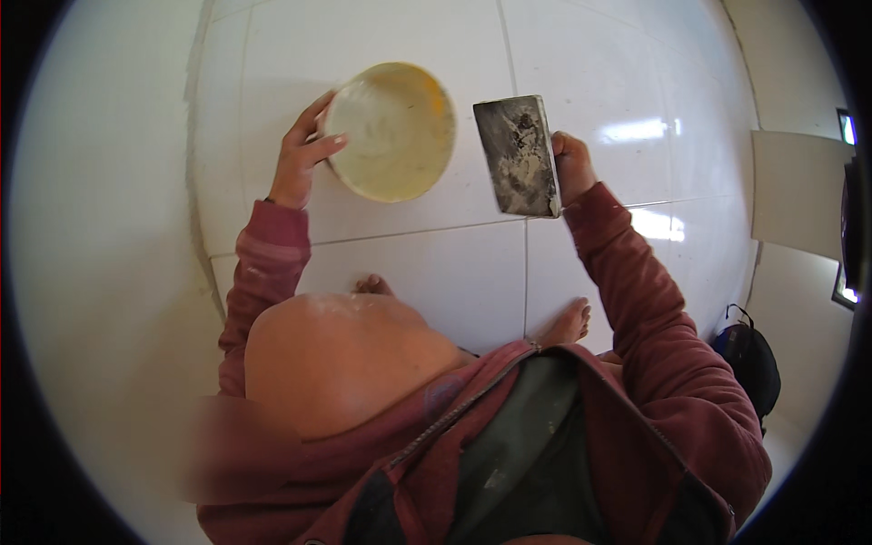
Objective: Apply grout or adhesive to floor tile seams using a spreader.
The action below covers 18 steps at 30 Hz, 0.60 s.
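My left hand (304, 154) is closed on the rim of a round, pale yellow bucket (436, 95), its thumb over the edge. A whitish layer covers the inside; I cannot tell whether it is liquid or dried residue. To the right of the bucket and apart from it, my right hand (570, 168) grips a rectangular plastering trowel (509, 173). Its flat dark metal face is turned up, smeared with grey and whitish material. The trowel's handle is hidden behind the blade and my fingers.
Glossy white floor tiles (409, 259) with thin joints lie under my bare feet (568, 322). A pale wall (109, 227) runs along the left. My bare, dusty knee (336, 363) is raised in front of me. At the right stands a black bag (752, 368) near another wall.
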Each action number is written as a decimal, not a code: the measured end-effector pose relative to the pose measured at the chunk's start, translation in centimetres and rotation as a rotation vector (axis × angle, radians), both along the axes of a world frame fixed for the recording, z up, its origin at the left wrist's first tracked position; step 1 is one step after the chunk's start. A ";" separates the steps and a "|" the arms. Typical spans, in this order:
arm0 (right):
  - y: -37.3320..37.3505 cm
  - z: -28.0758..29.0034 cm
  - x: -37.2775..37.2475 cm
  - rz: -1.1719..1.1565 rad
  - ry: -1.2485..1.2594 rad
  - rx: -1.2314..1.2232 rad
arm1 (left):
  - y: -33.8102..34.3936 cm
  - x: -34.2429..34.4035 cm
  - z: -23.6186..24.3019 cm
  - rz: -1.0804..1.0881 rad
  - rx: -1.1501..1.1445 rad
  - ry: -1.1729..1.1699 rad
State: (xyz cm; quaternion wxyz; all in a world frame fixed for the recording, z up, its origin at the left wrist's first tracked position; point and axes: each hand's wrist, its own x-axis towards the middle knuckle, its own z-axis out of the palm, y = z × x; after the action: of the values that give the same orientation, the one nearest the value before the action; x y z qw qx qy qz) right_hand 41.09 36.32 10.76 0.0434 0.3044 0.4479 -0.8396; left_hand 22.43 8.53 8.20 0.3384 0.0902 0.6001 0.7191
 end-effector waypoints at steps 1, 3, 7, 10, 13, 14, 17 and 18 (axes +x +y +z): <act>0.4 0.6 -0.3 0.034 0.033 -0.180 | 0.5 0.1 0.7 -0.051 -0.021 0.045; 0.6 1.3 -1.5 0.112 -0.017 -0.132 | 1.3 0.5 1.8 -0.110 -0.054 0.071; -1.5 0.8 -3.4 0.816 0.566 1.348 | 2.6 1.0 1.6 -0.123 -0.104 0.309; -3.8 -0.1 -3.5 1.079 0.349 1.417 | 2.8 1.7 1.7 -0.116 -0.247 0.489; -4.0 -1.0 -4.1 0.451 -0.115 0.136 | 2.5 2.0 2.0 -0.130 -0.299 0.506; -3.7 -1.3 -4.6 0.396 -0.078 0.173 | 2.6 2.1 2.2 -0.139 -0.228 0.481; -3.3 -2.0 -6.1 0.403 0.095 0.710 | 3.0 2.0 2.7 -0.122 -0.255 0.451; -3.4 -2.4 -6.6 0.443 0.036 0.683 | 3.1 2.0 2.7 -0.125 -0.260 0.459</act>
State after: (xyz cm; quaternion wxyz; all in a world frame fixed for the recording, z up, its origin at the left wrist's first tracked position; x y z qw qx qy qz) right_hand 34.54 32.92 8.40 0.1118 0.1829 0.7563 -0.6181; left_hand 24.47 11.66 10.92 0.2459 0.2433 0.7417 0.5746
